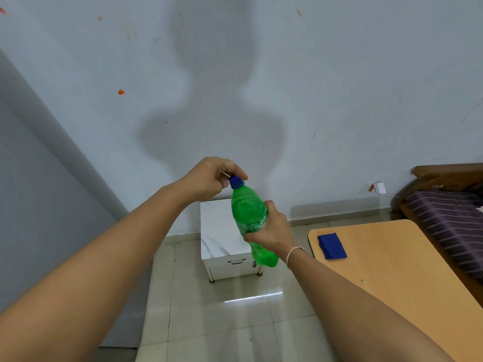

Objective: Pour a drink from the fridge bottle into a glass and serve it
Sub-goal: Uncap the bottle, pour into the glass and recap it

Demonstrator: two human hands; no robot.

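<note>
Uncapping step: my right hand [271, 228] grips Sprite bottle [248, 212] mid-body, left hand [209, 178] pinches blue cap [236, 182]. Next: twist off w/ firm hold; no glass in view.

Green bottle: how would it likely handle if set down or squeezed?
The green bottle looks like thin plastic, so it probably dents under the right hand. Tall and narrow, it may tip. Its round body would likely roll on the table.
</note>
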